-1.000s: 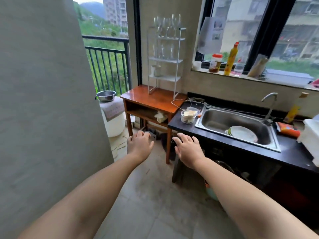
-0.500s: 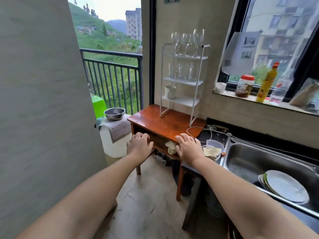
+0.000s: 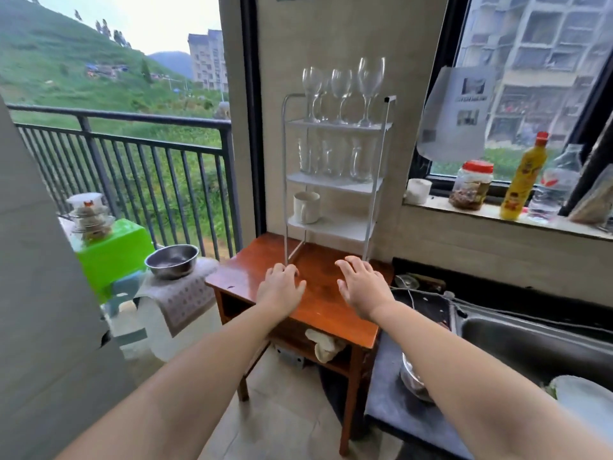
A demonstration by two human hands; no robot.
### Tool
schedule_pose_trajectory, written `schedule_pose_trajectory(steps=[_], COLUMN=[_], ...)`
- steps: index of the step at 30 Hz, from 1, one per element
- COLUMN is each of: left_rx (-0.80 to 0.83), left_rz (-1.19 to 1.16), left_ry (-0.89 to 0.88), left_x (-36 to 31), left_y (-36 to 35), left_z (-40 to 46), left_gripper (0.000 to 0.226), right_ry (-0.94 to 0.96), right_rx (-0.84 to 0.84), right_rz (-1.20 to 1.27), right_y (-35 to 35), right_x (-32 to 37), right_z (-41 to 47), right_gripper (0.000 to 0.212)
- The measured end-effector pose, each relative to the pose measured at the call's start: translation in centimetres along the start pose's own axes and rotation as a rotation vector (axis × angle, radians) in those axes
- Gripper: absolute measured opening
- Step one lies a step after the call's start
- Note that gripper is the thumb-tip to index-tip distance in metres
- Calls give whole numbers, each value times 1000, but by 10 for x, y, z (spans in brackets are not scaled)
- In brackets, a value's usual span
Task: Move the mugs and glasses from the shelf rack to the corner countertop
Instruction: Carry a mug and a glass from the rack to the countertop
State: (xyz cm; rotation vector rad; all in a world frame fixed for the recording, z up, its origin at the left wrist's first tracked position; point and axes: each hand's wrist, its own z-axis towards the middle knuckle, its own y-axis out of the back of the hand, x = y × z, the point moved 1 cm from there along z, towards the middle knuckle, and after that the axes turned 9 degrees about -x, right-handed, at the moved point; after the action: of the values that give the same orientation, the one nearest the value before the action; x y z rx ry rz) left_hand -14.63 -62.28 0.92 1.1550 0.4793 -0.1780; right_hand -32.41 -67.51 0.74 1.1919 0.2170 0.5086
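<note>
Hands out front, both spread flat and holding nothing: left hand (image 3: 281, 287), right hand (image 3: 363, 283), over the wooden worktop (image 3: 318, 307) near the rack's feet. Behind them the shelf rack (image 3: 335, 180) stands fully loaded: white mug (image 3: 306, 207) on bottom shelf, clear glass mugs (image 3: 335, 157) on mid shelf, wine glasses (image 3: 341, 91) up top, packed close w/ bowls nearly touching. Risk: rack looks light & top-heavy; a knock to its frame, or pulling one stem out, could tip neighbours.

Balcony side and windowsill clutter
Steel bowl (image 3: 171, 261) on patterned cloth (image 3: 180, 295); yellow bottle (image 3: 523, 176), possibly oil, beside red-lidded jar (image 3: 471, 184).
</note>
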Motion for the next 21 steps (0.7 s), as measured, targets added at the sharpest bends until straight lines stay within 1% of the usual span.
schedule_pose_trajectory(steps=[6,11,16,19,21], left_rx=[36,76,145,152,146], left_rz=[-91,-171,-245,-290,-310], left_ry=[-45,25,76,123,153], left_x=[25,38,41,39,37], left_y=[-6,-33,-67,-84,-95], left_z=[126,185,242,280,308], left_gripper=[36,38,40,46,51], right_ry=[-154,-263,-398,-499,-577], right_rx=[-63,-136,-309,-438,-473], right_rz=[40,133,233,337,381], right_y=[-7,-8,0,4,4], right_x=[-7,-19,-38,-51,-60], right_z=[107,169,238,277,302], right_gripper=[48,51,47,46,47])
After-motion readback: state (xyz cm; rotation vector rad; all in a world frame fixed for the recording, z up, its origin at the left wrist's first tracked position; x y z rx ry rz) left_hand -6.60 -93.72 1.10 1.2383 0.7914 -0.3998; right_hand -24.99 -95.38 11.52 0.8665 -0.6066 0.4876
